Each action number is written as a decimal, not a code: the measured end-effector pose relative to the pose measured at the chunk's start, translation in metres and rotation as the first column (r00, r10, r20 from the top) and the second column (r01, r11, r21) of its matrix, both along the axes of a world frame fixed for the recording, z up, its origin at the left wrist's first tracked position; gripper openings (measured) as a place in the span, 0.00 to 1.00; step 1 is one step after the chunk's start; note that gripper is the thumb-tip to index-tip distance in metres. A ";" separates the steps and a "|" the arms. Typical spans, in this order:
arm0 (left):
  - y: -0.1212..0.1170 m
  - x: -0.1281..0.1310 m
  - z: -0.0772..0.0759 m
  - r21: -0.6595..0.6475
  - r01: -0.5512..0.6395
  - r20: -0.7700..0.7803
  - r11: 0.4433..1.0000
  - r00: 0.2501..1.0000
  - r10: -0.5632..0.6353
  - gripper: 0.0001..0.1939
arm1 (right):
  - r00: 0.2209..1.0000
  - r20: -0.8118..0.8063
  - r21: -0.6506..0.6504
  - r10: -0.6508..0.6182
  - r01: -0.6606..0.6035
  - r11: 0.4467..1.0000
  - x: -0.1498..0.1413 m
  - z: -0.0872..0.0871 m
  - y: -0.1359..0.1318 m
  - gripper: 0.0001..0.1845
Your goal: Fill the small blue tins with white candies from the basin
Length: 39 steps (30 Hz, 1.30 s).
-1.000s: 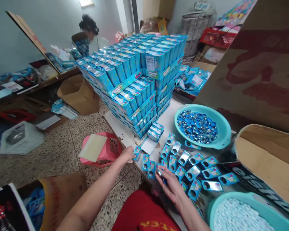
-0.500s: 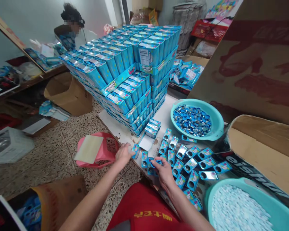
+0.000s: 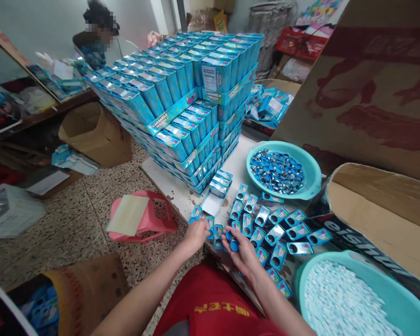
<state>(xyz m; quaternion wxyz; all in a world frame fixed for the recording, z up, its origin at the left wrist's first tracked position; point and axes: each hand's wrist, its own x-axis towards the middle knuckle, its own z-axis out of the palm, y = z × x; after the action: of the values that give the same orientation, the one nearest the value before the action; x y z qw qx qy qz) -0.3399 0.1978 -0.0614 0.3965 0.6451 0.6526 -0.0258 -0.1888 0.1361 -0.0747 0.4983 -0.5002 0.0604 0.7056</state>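
Note:
My left hand (image 3: 196, 233) is closed round a small blue tin (image 3: 209, 225) at the near edge of the white table (image 3: 240, 168). My right hand (image 3: 242, 250) pinches a round blue cap (image 3: 234, 245) just beside it. Several more small blue tins (image 3: 276, 228) with round holes lie in rows on the table to the right of my hands. A teal bowl (image 3: 306, 186) holds many blue and silver caps (image 3: 277, 170). A second teal bowl (image 3: 402, 303) at lower right holds white tablets (image 3: 336, 303).
A tall stack of blue display boxes (image 3: 182, 98) fills the table's far side. Large cardboard boxes (image 3: 378, 107) rise on the right. A pink stool (image 3: 145, 219) and a brown box (image 3: 96, 133) stand on the floor at left. Another person (image 3: 96, 35) sits at the back.
My left hand has moved right along the table edge with a tin, closer to my right hand. My right hand now shows a blue cap at its fingertips.

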 end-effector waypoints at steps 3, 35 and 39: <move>0.008 0.012 -0.006 -0.033 0.052 -0.150 0.998 0.987 -0.057 0.15 | 0.999 -0.034 -0.016 0.019 -0.019 1.000 0.008 0.003 -0.007 0.13; -0.024 0.042 0.019 0.013 0.256 -0.117 0.967 0.960 -0.252 0.06 | 0.987 0.117 -0.009 0.106 -0.106 0.994 0.018 -0.010 -0.025 0.24; -0.018 0.048 0.012 -0.075 0.293 -0.314 0.953 0.900 -0.301 0.13 | 0.996 0.092 -0.013 0.017 -0.016 1.000 0.041 -0.005 -0.028 0.17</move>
<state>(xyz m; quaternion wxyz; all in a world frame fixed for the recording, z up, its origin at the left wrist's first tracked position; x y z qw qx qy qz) -0.2917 0.1802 -0.0492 0.2844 0.7188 0.6022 -0.1994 -0.1483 0.1083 -0.0799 0.4917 -0.5357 0.0373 0.6855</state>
